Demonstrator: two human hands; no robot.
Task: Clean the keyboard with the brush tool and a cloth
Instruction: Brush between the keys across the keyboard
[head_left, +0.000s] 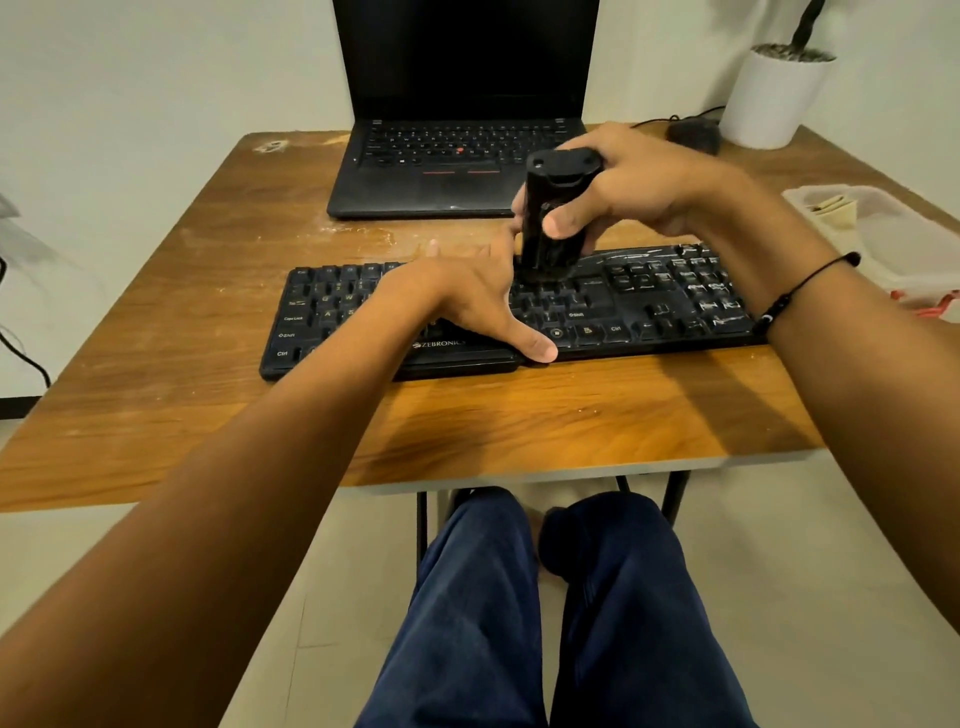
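Note:
A black keyboard (649, 296) lies across the middle of the wooden table (208, 291). My right hand (639, 182) grips a black cylindrical brush tool (553, 218) held upright, its lower end down on the keys right of the keyboard's middle. My left hand (467, 301) rests flat on the keyboard's middle with fingers spread, thumb at the front edge and fingers reaching to the far edge. A folded pale cloth (836, 210) sits in a clear plastic box at the right.
An open black laptop (447, 171) stands behind the keyboard. A white plant pot (774, 98) and a dark mouse (693, 136) sit at the back right. The clear box (904, 244) is at the table's right edge. My knees show below the front edge.

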